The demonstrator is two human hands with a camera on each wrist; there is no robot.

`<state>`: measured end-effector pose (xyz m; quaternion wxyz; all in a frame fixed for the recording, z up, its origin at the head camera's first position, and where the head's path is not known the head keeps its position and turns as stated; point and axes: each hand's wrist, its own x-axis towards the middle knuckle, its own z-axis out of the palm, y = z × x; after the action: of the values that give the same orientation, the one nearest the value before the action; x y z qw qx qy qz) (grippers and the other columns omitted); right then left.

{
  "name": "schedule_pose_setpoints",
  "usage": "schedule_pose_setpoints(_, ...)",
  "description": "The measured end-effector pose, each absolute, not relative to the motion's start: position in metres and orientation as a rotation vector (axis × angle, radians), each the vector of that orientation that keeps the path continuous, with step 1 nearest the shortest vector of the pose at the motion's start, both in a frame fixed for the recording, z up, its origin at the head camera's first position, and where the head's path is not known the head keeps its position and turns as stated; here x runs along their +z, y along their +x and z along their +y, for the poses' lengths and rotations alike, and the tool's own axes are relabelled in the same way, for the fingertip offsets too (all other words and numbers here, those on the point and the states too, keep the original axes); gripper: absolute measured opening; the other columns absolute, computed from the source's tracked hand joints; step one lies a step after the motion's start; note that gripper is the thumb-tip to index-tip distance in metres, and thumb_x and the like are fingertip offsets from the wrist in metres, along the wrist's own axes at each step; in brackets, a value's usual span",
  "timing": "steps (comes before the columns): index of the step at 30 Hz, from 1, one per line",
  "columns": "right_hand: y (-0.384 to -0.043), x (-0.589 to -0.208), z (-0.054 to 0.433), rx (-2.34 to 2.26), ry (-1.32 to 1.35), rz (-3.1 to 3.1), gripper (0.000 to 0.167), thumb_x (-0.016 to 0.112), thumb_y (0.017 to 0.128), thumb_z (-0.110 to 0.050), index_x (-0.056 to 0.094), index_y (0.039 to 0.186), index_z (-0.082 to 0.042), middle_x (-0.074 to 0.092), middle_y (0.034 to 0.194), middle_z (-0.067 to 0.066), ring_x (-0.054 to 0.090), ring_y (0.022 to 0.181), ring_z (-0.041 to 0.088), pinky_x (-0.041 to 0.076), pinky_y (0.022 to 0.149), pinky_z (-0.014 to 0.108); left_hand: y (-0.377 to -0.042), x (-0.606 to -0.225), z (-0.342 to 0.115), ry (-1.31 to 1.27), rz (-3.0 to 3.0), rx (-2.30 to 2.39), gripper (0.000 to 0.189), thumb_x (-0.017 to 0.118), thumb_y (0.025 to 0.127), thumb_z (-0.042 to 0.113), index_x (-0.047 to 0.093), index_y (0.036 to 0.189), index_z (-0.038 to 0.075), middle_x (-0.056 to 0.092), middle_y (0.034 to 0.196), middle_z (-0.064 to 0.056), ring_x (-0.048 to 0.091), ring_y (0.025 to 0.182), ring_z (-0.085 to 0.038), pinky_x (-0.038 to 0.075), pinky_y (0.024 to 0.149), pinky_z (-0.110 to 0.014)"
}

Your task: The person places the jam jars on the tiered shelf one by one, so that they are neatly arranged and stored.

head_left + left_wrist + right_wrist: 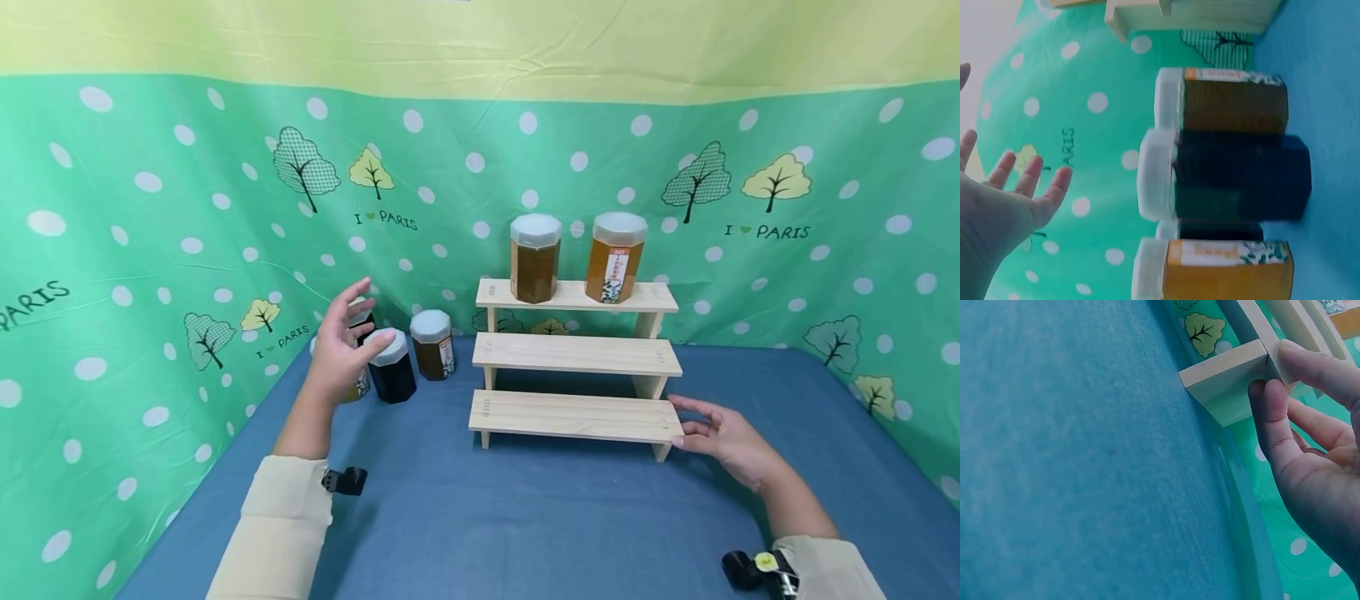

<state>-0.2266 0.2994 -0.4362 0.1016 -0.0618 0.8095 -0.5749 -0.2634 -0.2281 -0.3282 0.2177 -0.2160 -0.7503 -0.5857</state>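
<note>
My left hand is raised with fingers spread, overlapping a cluster of jars in the head view. It holds nothing, and the left wrist view shows its fingers apart from the lids. A dark jar stands between a brown labelled jar and an amber labelled jar. Another dark jar is mostly hidden behind them. At the right end of the lowest step, my right hand pinches the board of a three-step wooden display shelf, thumb on its front edge.
On the shelf's top step stand two white-lidded jars, a brown one and an amber one with a label facing forward. A blue cloth covers the table. Behind and to the left hangs a green dotted curtain.
</note>
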Motion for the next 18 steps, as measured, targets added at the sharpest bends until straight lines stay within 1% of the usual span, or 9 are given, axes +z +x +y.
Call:
schedule_pose_setpoints(4,-0.227,-0.436,0.300,-1.701,-0.184,2.391,0.082,0.074,0.087,-0.012,0.026,0.150,0.008,0.060,0.121,0.025,0.067,0.096,0.015,0.051,0.080,0.023,-0.259,-0.331,-0.240,-0.555,-2.094,-1.574,0.072,0.067,0.088,-0.003,0.037,0.151,0.014,0.032,0.152,-0.004,0.033,0.136,-0.035,0.031,0.106,-0.058)
schedule_pose_setpoints(7,-0.226,-0.436,0.300,-1.705,-0.184,2.388,0.082,0.074,0.087,-0.012,0.026,0.150,0.008,0.061,0.121,0.025,0.067,0.096,0.015,0.051,0.080,0.023,-0.256,-0.333,-0.248,-0.522,-2.091,-1.557,0.074,0.069,0.086,-0.002,0.039,0.151,0.017,0.032,0.153,-0.002,0.033,0.136,-0.029,0.031,0.106,-0.057)
schedule_pose_setpoints(11,-0.226,-0.437,0.300,-1.707,-0.183,2.386,0.082,0.074,0.087,-0.012,0.025,0.150,0.008,0.061,0.120,0.024,0.067,0.095,0.016,0.051,0.080,0.023,-0.254,-0.337,-0.259,-0.481,-2.080,-1.549,0.076,0.070,0.084,-0.004,0.039,0.151,0.018,0.030,0.155,-0.001,0.034,0.135,-0.020,0.033,0.105,-0.053)
schedule_pose_setpoints(13,-0.226,-0.437,0.300,-1.706,-0.184,2.387,0.082,0.074,0.087,-0.013,0.025,0.150,0.008,0.061,0.120,0.024,0.067,0.096,0.016,0.050,0.080,0.023,-0.253,-0.340,-0.265,-0.457,-2.080,-1.546,0.075,0.070,0.085,-0.003,0.040,0.150,0.018,0.029,0.156,0.000,0.034,0.134,-0.018,0.034,0.104,-0.049)
schedule_pose_setpoints(15,-0.227,-0.437,0.300,-1.705,-0.183,2.389,0.081,0.074,0.087,-0.013,0.026,0.150,0.007,0.061,0.120,0.024,0.067,0.096,0.016,0.050,0.080,0.022,-0.252,-0.343,-0.271,-0.426,-2.082,-1.540,0.074,0.070,0.085,-0.002,0.041,0.150,0.017,0.028,0.156,0.001,0.033,0.134,-0.018,0.034,0.103,-0.045)
schedule_pose_setpoints(16,-0.227,-0.438,0.301,-1.706,-0.183,2.389,0.081,0.074,0.087,-0.013,0.026,0.150,0.007,0.061,0.120,0.024,0.067,0.096,0.016,0.050,0.080,0.022,-0.250,-0.342,-0.272,-0.413,-2.084,-1.541,0.073,0.070,0.085,-0.002,0.041,0.150,0.016,0.028,0.157,-0.001,0.033,0.135,-0.021,0.034,0.103,-0.045)
schedule_pose_setpoints(18,-0.227,-0.438,0.301,-1.708,-0.184,2.388,0.081,0.074,0.087,-0.013,0.026,0.150,0.007,0.061,0.121,0.024,0.067,0.096,0.016,0.050,0.080,0.022,-0.249,-0.345,-0.277,-0.381,-2.094,-1.535,0.071,0.070,0.086,-0.001,0.042,0.149,0.016,0.029,0.156,0.001,0.033,0.135,-0.021,0.035,0.104,-0.046)
